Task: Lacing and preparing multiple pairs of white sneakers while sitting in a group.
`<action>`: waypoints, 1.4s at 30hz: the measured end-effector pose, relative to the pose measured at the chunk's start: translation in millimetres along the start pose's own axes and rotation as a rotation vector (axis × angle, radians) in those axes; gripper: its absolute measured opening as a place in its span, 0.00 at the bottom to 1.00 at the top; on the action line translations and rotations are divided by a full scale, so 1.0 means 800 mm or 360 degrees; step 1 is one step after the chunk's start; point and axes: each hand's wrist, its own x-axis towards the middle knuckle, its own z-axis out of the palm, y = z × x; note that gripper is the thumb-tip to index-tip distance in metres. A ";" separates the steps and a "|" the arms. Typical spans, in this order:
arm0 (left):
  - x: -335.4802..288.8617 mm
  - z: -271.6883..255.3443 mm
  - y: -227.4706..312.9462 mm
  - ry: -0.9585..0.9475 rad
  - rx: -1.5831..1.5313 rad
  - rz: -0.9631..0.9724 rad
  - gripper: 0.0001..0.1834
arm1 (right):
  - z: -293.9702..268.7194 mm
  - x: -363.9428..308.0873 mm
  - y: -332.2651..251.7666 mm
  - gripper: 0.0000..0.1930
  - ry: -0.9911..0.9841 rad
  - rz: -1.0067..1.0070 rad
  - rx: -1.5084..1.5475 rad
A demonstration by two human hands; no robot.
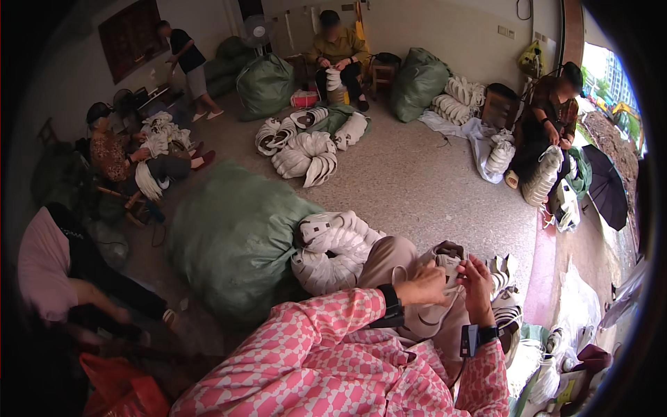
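Over my lap is a shoe upper (450, 251), beige and brown, with its opening facing up. My left hand (422, 285) is closed at its left side, fingers bent against it. On the other side my right hand (476, 276) pinches at the upper's lacing, thumb and fingers together. A pale shoelace (432, 322) hangs in a loose loop below my left hand. The exact grip of the fingertips is too small to make out. Right beside my knee stand stacked shoe uppers (508, 306).
A large green sack (233, 240) and a coiled stack of white uppers (333, 254) lie ahead of me to the left. Several people sit working around the room, and one stands (186, 59) at the back. A black umbrella (606, 186) is at the right.
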 end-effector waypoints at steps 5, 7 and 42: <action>-0.003 0.000 -0.007 -0.0088 -0.0063 0.0104 0.15 | -0.003 -0.001 0.002 0.14 -0.0012 -0.0013 -0.0002; -0.007 -0.002 -0.010 -0.0092 -0.0049 0.0169 0.15 | -0.003 -0.001 0.001 0.14 -0.0019 -0.0013 -0.0001; 0.001 -0.010 -0.047 -0.0091 -0.0204 0.0684 0.08 | 0.002 0.007 0.002 0.14 0.0039 -0.0037 -0.0030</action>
